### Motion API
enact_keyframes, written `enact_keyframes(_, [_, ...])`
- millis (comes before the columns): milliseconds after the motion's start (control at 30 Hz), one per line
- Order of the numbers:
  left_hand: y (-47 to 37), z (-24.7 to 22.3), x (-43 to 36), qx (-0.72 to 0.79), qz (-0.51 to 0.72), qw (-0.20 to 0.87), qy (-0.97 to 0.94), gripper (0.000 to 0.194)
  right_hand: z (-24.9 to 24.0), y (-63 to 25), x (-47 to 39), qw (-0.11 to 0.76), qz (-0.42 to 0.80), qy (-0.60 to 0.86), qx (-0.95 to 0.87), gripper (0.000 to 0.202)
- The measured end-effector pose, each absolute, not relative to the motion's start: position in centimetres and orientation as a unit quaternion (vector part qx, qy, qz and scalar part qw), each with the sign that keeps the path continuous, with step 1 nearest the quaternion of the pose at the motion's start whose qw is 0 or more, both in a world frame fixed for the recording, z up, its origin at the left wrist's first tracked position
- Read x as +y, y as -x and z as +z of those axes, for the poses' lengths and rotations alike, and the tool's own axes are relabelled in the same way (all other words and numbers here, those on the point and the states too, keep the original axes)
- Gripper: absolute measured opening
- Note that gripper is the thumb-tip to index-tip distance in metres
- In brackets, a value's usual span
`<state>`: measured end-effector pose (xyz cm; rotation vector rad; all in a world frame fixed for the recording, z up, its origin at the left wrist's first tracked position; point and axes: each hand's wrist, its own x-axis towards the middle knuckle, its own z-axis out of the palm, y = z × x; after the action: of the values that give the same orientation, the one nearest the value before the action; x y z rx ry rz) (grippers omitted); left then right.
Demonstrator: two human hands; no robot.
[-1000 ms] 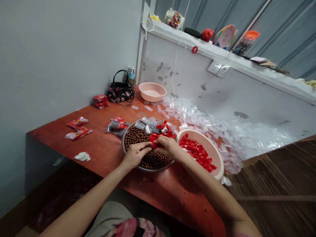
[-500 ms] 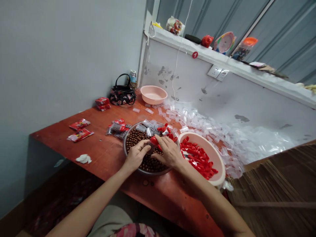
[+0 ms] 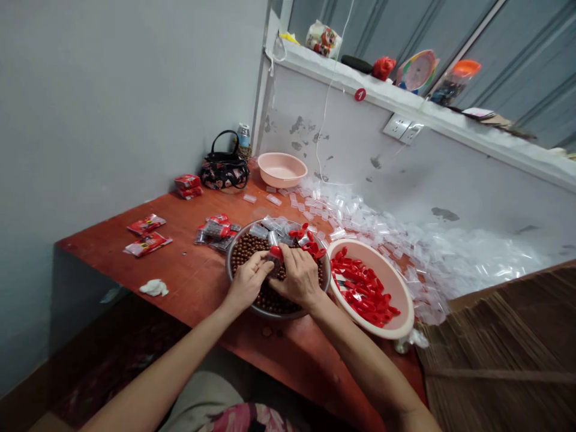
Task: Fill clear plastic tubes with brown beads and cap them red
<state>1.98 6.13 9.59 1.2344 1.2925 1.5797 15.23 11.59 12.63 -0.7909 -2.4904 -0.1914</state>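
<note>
Over a metal bowl [image 3: 230, 267] of brown balls [image 3: 245, 249], my two hands meet around a small clear container with a red cap [image 3: 276, 254]. My left hand [image 3: 246, 282] is closed on its left side, thumb and fingers pinching it. From the right, my right hand [image 3: 300, 277] wraps its fingers and thumb about the same container. Dark contents show through its wall, partly hidden by my fingers. Empty clear containers [image 3: 274, 224] and loose red caps [image 3: 309, 243] lie on the balls at the bowl's far side.
To the right, a pink basin [image 3: 407, 303] holds many red caps [image 3: 366, 288]. Clear containers [image 3: 432, 252] are heaped along the wall. Filled red-capped containers [image 3: 216, 229], red packets [image 3: 147, 245], a tissue [image 3: 153, 288], a handbag [image 3: 224, 169] and another pink basin [image 3: 282, 170] sit on the red table [image 3: 103, 258].
My right hand has shifted slightly left, and its fingers have come down closer around the container. The red cap now points more upright. The view has moved slightly.
</note>
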Motion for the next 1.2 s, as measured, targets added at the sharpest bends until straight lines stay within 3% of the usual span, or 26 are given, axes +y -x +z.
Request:
enact_keyframes(133, [-2.3,9.6,6.6,0.466,0.672,0.408,-0.405,0.036,14.4,-16.2,12.5,0.233,0.034,0.291,-0.927,0.089])
enact_keyframes(200, [-1.9,10.1,6.8,0.448,0.697,0.433,-0.356,0.037,15.1,-17.6,13.6,0.237,0.086,0.319,-0.913,0.093])
enact_keyframes(367, [2.7,11.3,9.8,0.446,0.770,0.363,-0.278,0.032,15.2,-20.8,16.1,0.174,0.111,0.381,-0.901,0.038])
enact_keyframes(433, [5.2,11.1,11.7,0.479,0.778,0.305,-0.270,0.030,14.6,-21.2,16.2,0.128,0.100,0.372,-0.914,0.027])
enact_keyframes(533, [7.7,10.7,13.4,0.530,0.757,0.234,-0.302,0.035,14.0,-20.8,15.8,0.077,0.057,0.367,-0.925,0.023])
enact_keyframes(667, [6.9,10.8,11.9,0.554,0.711,0.216,-0.375,0.039,13.9,-20.6,16.0,0.068,0.010,0.398,-0.915,0.022])
enact_keyframes(867, [2.1,11.0,8.2,0.514,0.701,0.295,-0.397,0.036,13.9,-17.5,17.7,0.077,0.016,0.374,-0.924,0.021])
enact_keyframes(967, [0.6,10.5,7.7,0.503,0.705,0.324,-0.380,0.037,13.5,-14.4,18.2,0.072,-0.044,0.361,-0.929,0.021])
enact_keyframes(1200, [0.1,9.8,7.2,0.522,0.684,0.308,-0.407,0.037,13.4,-11.9,20.6,0.030,-0.195,0.105,-0.975,0.022])
